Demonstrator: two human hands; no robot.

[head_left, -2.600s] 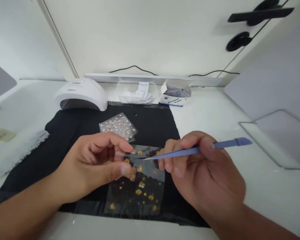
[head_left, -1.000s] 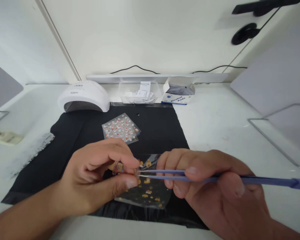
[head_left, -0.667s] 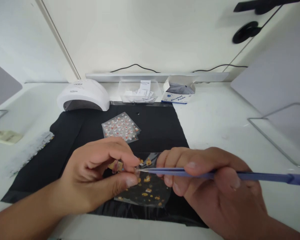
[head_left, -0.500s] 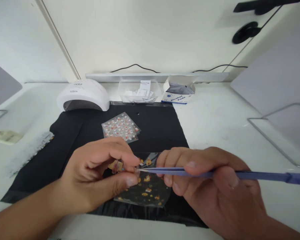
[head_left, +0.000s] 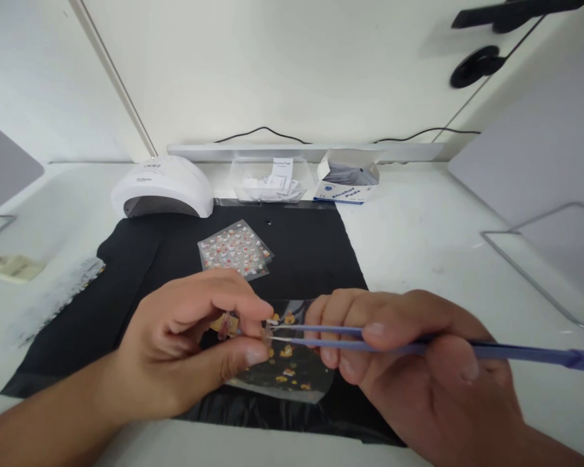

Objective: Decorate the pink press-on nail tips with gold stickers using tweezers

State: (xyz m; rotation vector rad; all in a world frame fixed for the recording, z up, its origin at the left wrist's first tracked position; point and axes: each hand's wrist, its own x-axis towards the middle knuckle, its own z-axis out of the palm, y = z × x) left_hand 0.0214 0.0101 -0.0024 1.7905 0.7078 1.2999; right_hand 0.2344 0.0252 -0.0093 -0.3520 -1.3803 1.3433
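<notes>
My left hand (head_left: pixel 199 344) is closed, pinching a small clear, pinkish piece (head_left: pixel 267 334) between thumb and fingertips; most of it is hidden. A brown and reddish bit (head_left: pixel 225 324) shows within the curl of that hand. Held in my right hand (head_left: pixel 418 363) are blue-purple tweezers (head_left: pixel 511 351). Their two slim tips stand apart, right at the clear piece. Below and between both hands is a clear sticker sheet (head_left: pixel 292 388) with yellow-orange figures. I cannot tell whether my right fingers touch its upper edge.
A black mat (head_left: pixel 311 250) covers the white table. Farther back are more sticker sheets (head_left: pixel 236 250), a white nail lamp (head_left: pixel 163 185), a clear tub of packets (head_left: pixel 243 188) and an alcohol pads box (head_left: pixel 348 192). To the left lie a plastic packet (head_left: pixel 61 301) and a cream bottle (head_left: pixel 17 267).
The tweezers' tips have spread from nearly together to apart, and my right thumb has shifted slightly. My left hand keeps its pinch in the same place.
</notes>
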